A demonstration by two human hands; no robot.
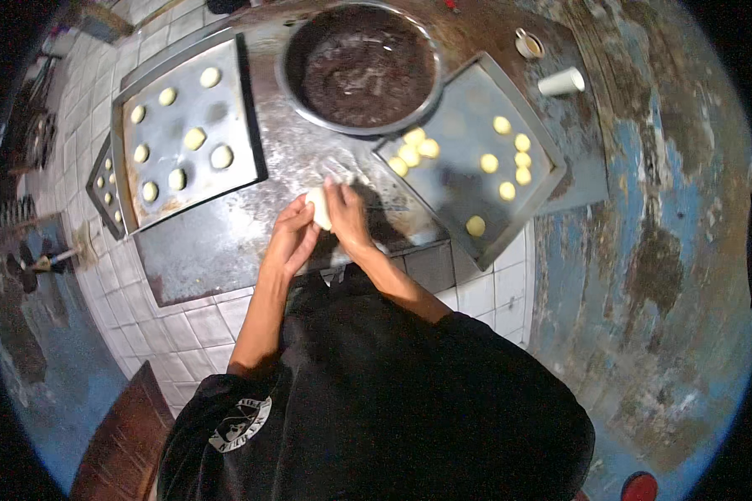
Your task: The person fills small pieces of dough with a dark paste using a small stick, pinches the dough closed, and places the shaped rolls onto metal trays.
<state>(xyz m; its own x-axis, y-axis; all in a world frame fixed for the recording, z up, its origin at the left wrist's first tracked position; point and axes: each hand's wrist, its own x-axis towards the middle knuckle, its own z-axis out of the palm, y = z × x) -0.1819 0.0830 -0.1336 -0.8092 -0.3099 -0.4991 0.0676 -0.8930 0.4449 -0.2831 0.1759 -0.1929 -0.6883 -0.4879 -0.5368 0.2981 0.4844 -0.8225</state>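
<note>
Between my two hands, just above the worktop's near part, is a pale piece of dough (318, 207). My left hand (291, 234) grips it from the left with bent fingers. From the right, my right hand (346, 217) closes against the same piece, its fingers pointing away from me. A large metal bowl (280, 71) of dark brown crumbly filling stands beyond my hands. On the right, a tray (451, 179) carries several yellowish dough balls (489, 163), some clustered by the bowl. A tray (246, 108) on the left bears several paler dough balls (195, 139) set apart.
The metal worktop (200, 259) has whitish smears. A smaller tray (100, 167) with small dough balls sits at the far left. At the far right are a cup (528, 44) of brown liquid and a white cup lying on its side (561, 82). A wooden chair (125, 434) stands lower left.
</note>
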